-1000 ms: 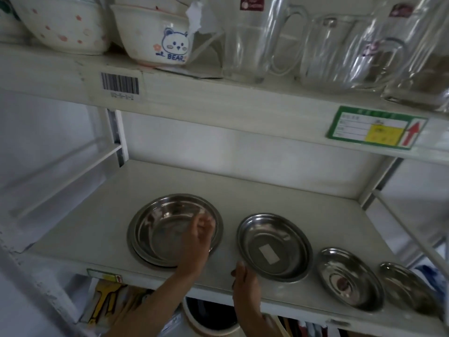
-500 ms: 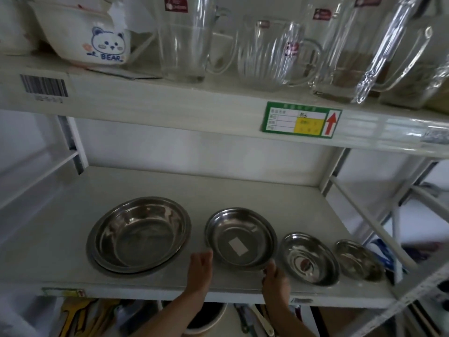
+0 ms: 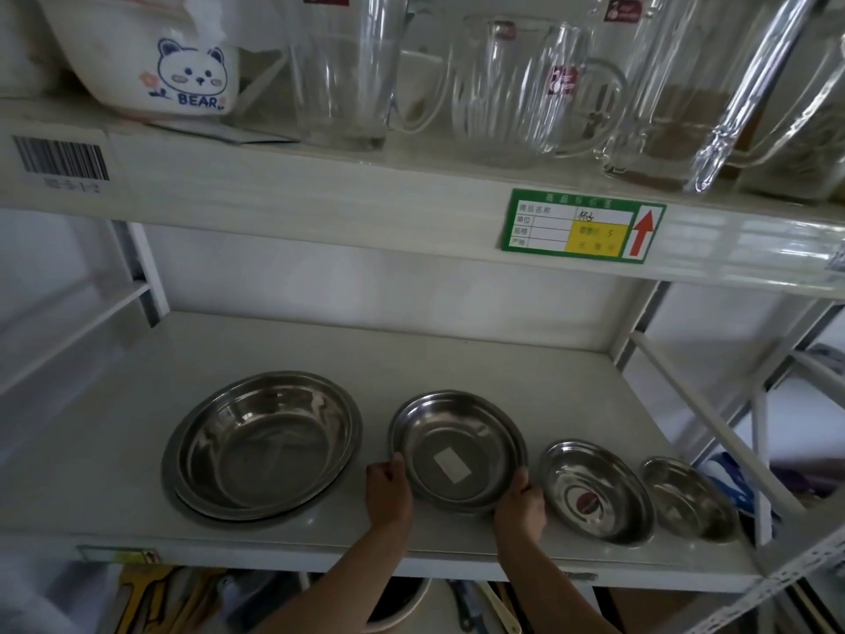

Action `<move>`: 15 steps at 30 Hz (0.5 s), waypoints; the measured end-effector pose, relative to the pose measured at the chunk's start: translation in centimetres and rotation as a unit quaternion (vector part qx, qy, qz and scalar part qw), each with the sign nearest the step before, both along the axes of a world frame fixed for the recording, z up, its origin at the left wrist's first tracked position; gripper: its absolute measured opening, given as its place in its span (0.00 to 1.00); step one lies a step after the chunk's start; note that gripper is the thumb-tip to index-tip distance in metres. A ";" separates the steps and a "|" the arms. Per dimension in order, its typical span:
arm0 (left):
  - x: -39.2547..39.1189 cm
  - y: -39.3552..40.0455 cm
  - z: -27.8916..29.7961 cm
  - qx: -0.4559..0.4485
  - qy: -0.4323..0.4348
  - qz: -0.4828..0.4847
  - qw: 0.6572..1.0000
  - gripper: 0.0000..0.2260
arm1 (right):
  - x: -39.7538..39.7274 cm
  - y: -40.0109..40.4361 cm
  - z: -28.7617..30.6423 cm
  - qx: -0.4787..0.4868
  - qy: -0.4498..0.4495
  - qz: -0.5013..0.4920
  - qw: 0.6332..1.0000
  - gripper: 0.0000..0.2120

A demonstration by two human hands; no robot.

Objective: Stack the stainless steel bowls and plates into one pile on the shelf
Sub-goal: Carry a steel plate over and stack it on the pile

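On the white shelf (image 3: pixel 114 432) a row of stainless steel dishes runs left to right. The large bowl (image 3: pixel 263 443) sits nested on a wider plate at the left. The medium plate (image 3: pixel 457 450) carries a white sticker in its middle. My left hand (image 3: pixel 388 491) grips its left rim and my right hand (image 3: pixel 519 505) grips its front right rim. The plate looks slightly tilted, its near edge raised. A small dish (image 3: pixel 596 489) and a smaller dish (image 3: pixel 688 496) lie to the right, untouched.
The upper shelf (image 3: pixel 320 194) overhangs, holding a bear-print ceramic bowl (image 3: pixel 160 70) and several glass jugs (image 3: pixel 526 93). A green price label (image 3: pixel 580 226) hangs on its edge. A slanted white brace (image 3: pixel 713 423) stands at the right. Tools lie below the shelf.
My left hand left the large bowl and came to the medium plate's left rim. My right hand moved along the plate's front to its right rim. Both now hold it.
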State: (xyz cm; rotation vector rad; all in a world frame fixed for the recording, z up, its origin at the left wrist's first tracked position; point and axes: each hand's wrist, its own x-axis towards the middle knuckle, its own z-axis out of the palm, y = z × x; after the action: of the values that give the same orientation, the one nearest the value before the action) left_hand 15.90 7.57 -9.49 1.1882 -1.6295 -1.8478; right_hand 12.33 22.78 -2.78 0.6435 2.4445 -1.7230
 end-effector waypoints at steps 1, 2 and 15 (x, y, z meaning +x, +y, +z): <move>0.1 0.0 0.3 -0.012 -0.002 -0.003 1.000 0.18 | -0.1 0.0 0.0 0.003 0.004 0.004 1.000 0.27; 0.4 0.0 0.8 -0.025 -0.003 -0.007 1.000 0.15 | -0.2 0.1 -0.2 0.004 0.007 0.006 1.000 0.26; 2.6 0.9 7.3 -0.031 0.061 -0.011 0.998 0.09 | -0.5 0.0 0.9 0.014 0.095 0.001 0.995 0.22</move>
State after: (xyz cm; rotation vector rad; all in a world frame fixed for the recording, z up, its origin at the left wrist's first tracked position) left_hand 18.50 8.43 -2.16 1.0165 -1.6259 -1.8310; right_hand 11.81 22.81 -1.84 0.5004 2.5967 -1.8314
